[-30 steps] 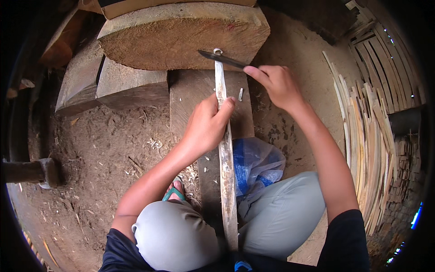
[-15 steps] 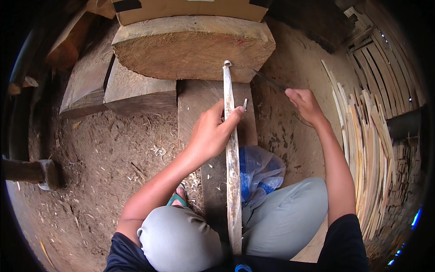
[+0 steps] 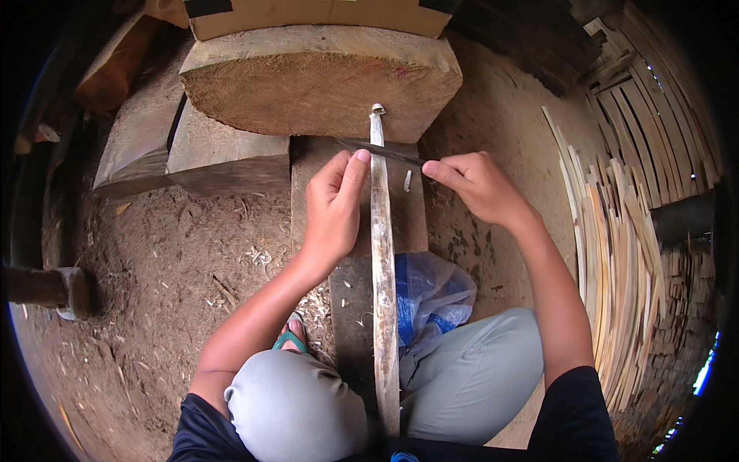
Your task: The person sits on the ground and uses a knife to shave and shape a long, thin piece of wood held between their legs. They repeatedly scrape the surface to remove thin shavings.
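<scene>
A long, narrow wooden strip [image 3: 382,254] with pale and dark patches runs from my lap to the thick cut slab of wood, its far tip at a small metal loop [image 3: 377,109] on the slab's face. My right hand [image 3: 477,185] grips the handle end of a dark, thin-bladed knife [image 3: 394,153], which lies across the strip near its far end. My left hand [image 3: 335,202] is closed just left of the strip, its thumb against the blade near the tip; its curled fingers are partly hidden. A small pale wood chip [image 3: 408,181] lies on the board right of the strip.
The wood slab [image 3: 315,88] stands in front, a cardboard box [image 3: 315,17] behind it. Squared timbers [image 3: 227,150] lie left, and a hammer-like tool [image 3: 73,292] at the far left. Split strips [image 3: 616,269] are stacked right. A blue and clear plastic bag [image 3: 431,292] sits by my leg.
My left hand has let go of the strip and moved left, to the blade. My right hand has swung the knife leftward across the strip.
</scene>
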A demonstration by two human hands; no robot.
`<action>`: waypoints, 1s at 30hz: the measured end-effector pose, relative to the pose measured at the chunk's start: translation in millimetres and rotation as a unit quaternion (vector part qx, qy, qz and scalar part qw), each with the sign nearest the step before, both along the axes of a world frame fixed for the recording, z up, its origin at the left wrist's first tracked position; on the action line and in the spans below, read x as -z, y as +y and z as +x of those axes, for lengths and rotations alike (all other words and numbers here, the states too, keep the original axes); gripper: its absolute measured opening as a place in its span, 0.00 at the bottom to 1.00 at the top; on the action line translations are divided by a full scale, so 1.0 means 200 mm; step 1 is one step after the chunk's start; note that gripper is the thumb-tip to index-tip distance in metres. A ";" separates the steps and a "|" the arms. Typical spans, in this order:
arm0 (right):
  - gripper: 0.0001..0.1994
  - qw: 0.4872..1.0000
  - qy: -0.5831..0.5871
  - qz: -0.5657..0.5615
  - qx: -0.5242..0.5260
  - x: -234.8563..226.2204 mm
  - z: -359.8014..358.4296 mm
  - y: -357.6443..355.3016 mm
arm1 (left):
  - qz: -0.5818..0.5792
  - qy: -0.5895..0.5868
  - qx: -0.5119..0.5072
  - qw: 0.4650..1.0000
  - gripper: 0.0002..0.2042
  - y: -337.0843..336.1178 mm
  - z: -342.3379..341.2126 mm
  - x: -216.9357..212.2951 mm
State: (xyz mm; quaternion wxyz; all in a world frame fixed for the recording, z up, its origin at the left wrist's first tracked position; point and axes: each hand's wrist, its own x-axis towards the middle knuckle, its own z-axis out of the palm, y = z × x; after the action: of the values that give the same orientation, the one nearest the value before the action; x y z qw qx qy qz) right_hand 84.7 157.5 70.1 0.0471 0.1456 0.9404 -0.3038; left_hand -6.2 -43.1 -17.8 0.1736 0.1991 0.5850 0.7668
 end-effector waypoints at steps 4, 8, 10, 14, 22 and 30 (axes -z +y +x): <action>0.34 1.000 -0.004 -0.001 -0.008 0.02 0.01 0.01 | 0.033 -0.017 -0.011 0.999 0.20 0.03 0.01 -0.03; 0.33 1.000 -0.026 0.010 -0.013 -0.01 0.02 0.00 | 0.027 -0.011 -0.013 0.999 0.20 0.03 0.02 -0.02; 0.32 0.999 -0.030 0.012 -0.014 -0.01 0.03 0.00 | 0.023 -0.015 -0.014 1.000 0.20 0.03 0.04 -0.02; 0.32 0.999 -0.018 0.022 -0.020 0.01 0.04 0.01 | 0.064 -0.051 -0.025 0.996 0.20 0.06 0.06 -0.01; 0.35 0.993 0.023 0.112 0.000 0.02 -0.02 -0.08 | 0.065 -0.089 -0.059 0.992 0.16 0.05 -0.01 -0.06; 0.34 0.987 0.066 0.149 -0.010 0.01 -0.11 -0.11 | 0.062 -0.072 -0.106 0.990 0.16 0.06 -0.10 -0.05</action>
State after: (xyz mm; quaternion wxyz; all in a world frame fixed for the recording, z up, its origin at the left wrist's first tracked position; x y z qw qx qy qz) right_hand 61.9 136.2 67.2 -0.0342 0.1216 0.9776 -0.1682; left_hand -26.0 -31.5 -8.3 0.1200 0.0906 0.5405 0.8278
